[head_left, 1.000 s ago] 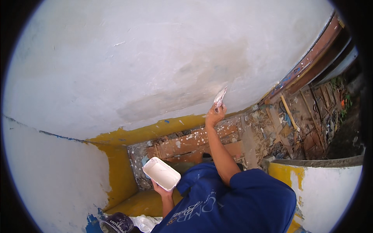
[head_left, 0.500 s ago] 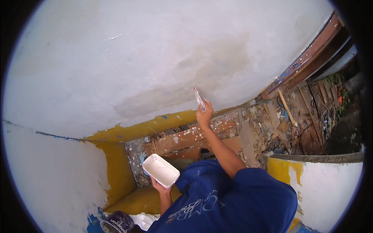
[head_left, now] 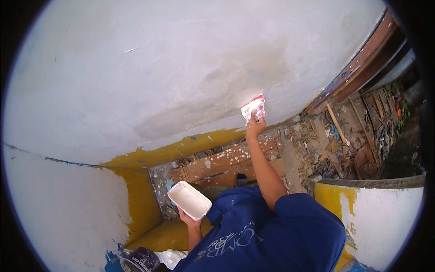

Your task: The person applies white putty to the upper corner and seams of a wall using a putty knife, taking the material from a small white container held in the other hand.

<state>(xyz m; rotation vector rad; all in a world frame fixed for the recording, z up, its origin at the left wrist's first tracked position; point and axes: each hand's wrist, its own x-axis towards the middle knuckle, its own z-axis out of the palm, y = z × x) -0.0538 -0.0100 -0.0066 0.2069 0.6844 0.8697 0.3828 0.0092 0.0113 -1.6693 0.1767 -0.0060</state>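
My right hand (head_left: 256, 128) grips a red putty spreader (head_left: 254, 107) smeared with white paste. Its blade lies at or very near the painted wall (head_left: 104, 86), just above a yellow band (head_left: 174, 146); whether the edge touches I cannot tell. A greyish, damp-looking patch (head_left: 226, 86) spreads over the wall to the left of and above the blade. Low at the left, my left hand (head_left: 190, 221) supports a white rectangular tub (head_left: 181, 208) from its near side. White paste (head_left: 192, 202) fills part of the tub; some of my fingers are hidden beneath it.
A dark paint bucket (head_left: 141, 259) stands at the lower left beside a crumpled white bag (head_left: 171, 258). Paint-spattered boards (head_left: 217, 158) lie along the wall's foot. Wood scraps and debris (head_left: 333, 140) cover the ground at right, beyond a low wall (head_left: 385, 217).
My right hand has moved to the right along the wall. The spreader has turned from nearly edge-on to show its flat face. The tub stays almost where it was.
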